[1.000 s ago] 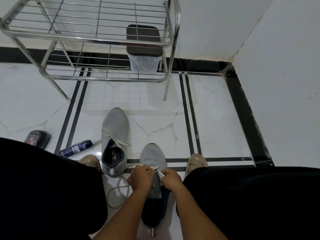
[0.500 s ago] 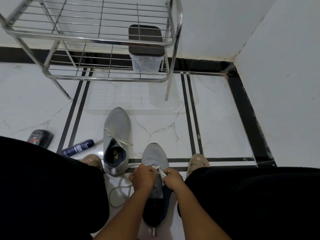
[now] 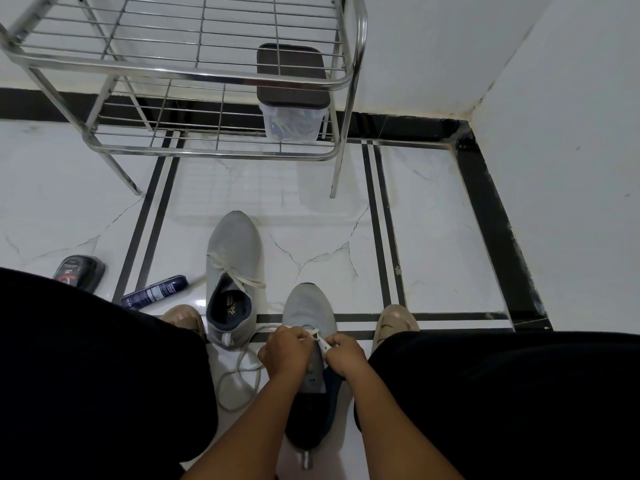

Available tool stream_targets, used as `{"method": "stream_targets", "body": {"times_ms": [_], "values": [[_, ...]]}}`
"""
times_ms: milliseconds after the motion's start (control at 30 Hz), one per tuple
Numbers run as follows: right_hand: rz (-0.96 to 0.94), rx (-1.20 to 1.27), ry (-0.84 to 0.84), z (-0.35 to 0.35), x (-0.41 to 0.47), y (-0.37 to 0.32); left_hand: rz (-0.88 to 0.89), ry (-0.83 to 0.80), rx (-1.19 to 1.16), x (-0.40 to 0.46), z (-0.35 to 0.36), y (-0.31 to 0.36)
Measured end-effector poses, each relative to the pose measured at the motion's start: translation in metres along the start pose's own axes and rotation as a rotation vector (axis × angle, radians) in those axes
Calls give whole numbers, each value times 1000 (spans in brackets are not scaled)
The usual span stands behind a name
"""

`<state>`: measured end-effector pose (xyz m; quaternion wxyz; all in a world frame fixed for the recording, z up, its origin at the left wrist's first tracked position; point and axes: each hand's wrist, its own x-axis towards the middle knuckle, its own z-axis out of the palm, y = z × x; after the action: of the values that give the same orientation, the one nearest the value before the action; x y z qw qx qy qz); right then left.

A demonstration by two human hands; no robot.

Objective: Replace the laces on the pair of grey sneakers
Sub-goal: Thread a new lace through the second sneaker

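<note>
two hands on near sneaker [image 3: 309, 313]: left hand [image 3: 285, 351], right hand [image 3: 346, 355] fingers curled, pinching soft, floppy lace [image 3: 322, 342]; best held by stiff tip.

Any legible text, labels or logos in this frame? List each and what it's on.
Nothing reads clearly.
Dark blue tube on the floor: white label print, too blurred.
Black pouch with red marking: unreadable.
Insole of the farther grey sneaker: yellow logo and small print, too small.
</note>
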<state>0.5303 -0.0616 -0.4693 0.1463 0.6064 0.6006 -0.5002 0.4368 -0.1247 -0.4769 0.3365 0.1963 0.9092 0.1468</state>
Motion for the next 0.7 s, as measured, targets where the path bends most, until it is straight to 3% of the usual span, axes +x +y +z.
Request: {"method": "stream_targets", "body": {"times_ms": [100,267,567,700], "values": [[-7,-18,-8,1,0,1,37,12,52,0,-1,0],[-12,22,-21,-1,4,0,246,67,282,-2,2,-1],[83,325,81,8,30,9,415,-40,361,-4,-1,2],[80,318,104,11,30,0,422,3,334,-16,0,-6]]}}
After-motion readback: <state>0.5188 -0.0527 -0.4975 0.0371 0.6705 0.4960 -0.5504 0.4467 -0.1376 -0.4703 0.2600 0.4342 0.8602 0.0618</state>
